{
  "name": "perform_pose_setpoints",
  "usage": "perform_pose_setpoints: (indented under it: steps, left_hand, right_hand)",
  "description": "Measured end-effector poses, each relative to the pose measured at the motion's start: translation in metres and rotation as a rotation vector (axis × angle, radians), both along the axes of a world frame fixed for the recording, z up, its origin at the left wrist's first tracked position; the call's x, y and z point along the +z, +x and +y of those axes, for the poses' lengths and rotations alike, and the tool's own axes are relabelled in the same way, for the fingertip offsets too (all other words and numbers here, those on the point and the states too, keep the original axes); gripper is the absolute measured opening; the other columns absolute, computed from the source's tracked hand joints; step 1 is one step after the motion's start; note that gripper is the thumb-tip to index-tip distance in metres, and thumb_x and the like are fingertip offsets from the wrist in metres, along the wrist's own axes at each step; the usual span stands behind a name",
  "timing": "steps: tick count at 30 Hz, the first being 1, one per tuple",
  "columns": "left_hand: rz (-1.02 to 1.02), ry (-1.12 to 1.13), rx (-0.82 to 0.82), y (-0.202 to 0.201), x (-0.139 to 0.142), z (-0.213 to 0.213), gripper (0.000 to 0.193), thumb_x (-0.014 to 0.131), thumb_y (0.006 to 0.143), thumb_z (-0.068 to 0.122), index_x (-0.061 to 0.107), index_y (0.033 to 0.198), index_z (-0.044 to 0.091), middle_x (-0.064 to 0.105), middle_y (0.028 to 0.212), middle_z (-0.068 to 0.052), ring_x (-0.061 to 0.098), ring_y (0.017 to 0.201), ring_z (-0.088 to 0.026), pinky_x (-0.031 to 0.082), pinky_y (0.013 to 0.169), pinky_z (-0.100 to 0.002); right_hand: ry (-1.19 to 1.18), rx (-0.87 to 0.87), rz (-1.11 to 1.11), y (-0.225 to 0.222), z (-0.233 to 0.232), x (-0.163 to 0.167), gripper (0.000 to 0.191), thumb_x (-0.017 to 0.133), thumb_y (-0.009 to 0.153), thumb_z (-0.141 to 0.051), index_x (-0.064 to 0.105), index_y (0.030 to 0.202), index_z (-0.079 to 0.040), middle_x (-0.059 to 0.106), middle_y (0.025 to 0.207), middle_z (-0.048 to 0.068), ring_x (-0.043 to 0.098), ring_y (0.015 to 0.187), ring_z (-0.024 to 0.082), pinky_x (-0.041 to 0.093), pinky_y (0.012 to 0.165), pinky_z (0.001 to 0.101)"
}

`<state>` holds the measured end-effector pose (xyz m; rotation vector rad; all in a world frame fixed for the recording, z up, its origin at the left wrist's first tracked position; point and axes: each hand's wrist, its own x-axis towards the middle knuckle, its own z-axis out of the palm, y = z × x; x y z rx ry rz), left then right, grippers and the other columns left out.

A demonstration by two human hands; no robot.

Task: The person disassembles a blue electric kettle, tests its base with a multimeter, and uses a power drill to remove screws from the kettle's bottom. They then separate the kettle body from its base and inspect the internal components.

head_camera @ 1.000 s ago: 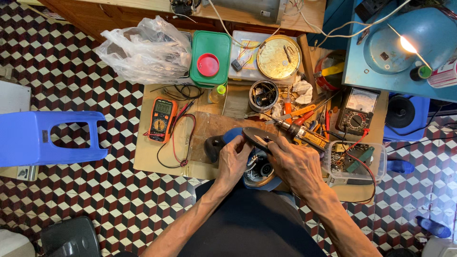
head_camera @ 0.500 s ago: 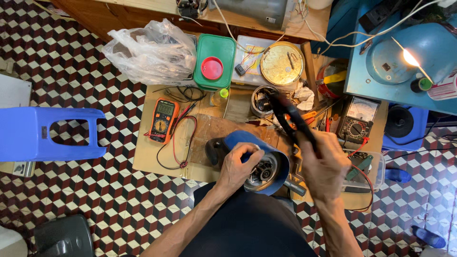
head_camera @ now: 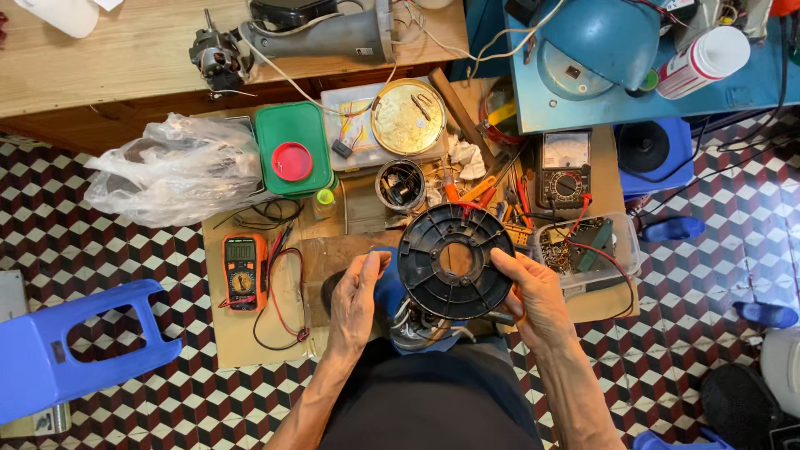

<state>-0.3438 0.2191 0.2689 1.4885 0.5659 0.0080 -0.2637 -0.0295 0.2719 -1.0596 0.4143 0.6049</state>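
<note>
My right hand (head_camera: pixel 533 298) grips the right rim of a black round plastic cover (head_camera: pixel 454 262) with a hole in its middle, held flat towards me above the low work board (head_camera: pixel 250 342). Under the cover sits a blue housing (head_camera: pixel 385 287) with a metal motor part (head_camera: pixel 417 327) showing inside it. My left hand (head_camera: pixel 357 296) is closed on the left edge of the blue housing, fingers curled at its top. The cover hides much of the housing.
An orange multimeter (head_camera: pixel 242 271) with red and black leads lies left of my hands. Behind are a green box with a red lid (head_camera: pixel 292 158), a plastic bag (head_camera: pixel 179 167), a round gold tin lid (head_camera: pixel 408 117), an analogue meter (head_camera: pixel 565 171) and a clear parts tray (head_camera: pixel 587 250). A blue stool (head_camera: pixel 58 350) stands at left.
My right hand has let go of the tool, lifted the black cover off the blue housing and turned it flat towards me. My left hand stays on the housing.
</note>
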Motion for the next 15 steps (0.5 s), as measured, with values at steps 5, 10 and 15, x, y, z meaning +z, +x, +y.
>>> perform_pose_setpoints:
  steps: [5, 10, 15]
  left_hand:
    - [-0.085, -0.002, -0.064, 0.007, 0.02, -0.005, 0.05, 0.05, 0.104, 0.043, 0.065, 0.129, 0.002, 0.072, 0.122, -0.013, 0.065, 0.118, -0.022, 0.048, 0.106, -0.033]
    - [-0.221, 0.239, -0.206, 0.018, 0.05, -0.011, 0.062, 0.072, 0.091, 0.042, 0.057, 0.14, 0.006, 0.069, 0.126, -0.011, 0.067, 0.12, -0.022, 0.055, 0.101, -0.033]
    - [-0.291, 0.373, -0.237, 0.032, 0.065, -0.016, 0.072, 0.08, 0.086, 0.046, 0.053, 0.141, 0.007, 0.067, 0.129, -0.014, 0.068, 0.12, -0.025, 0.054, 0.102, -0.036]
  right_hand:
    - [-0.086, 0.082, -0.03, -0.008, -0.007, -0.014, 0.023, 0.07, 0.093, -0.018, 0.074, 0.108, -0.001, 0.071, 0.08, -0.001, 0.04, 0.047, 0.0, 0.032, 0.043, 0.0161]
    - [-0.124, 0.076, -0.231, -0.017, -0.016, -0.028, 0.024, 0.073, 0.096, -0.016, 0.076, 0.114, 0.0, 0.066, 0.083, 0.0, 0.049, 0.062, 0.003, 0.039, 0.054, 0.0191]
    - [-0.277, 0.125, -0.523, -0.017, -0.02, -0.023, 0.029, 0.072, 0.097, -0.018, 0.075, 0.121, -0.002, 0.068, 0.092, 0.002, 0.059, 0.077, 0.006, 0.05, 0.068, 0.0205]
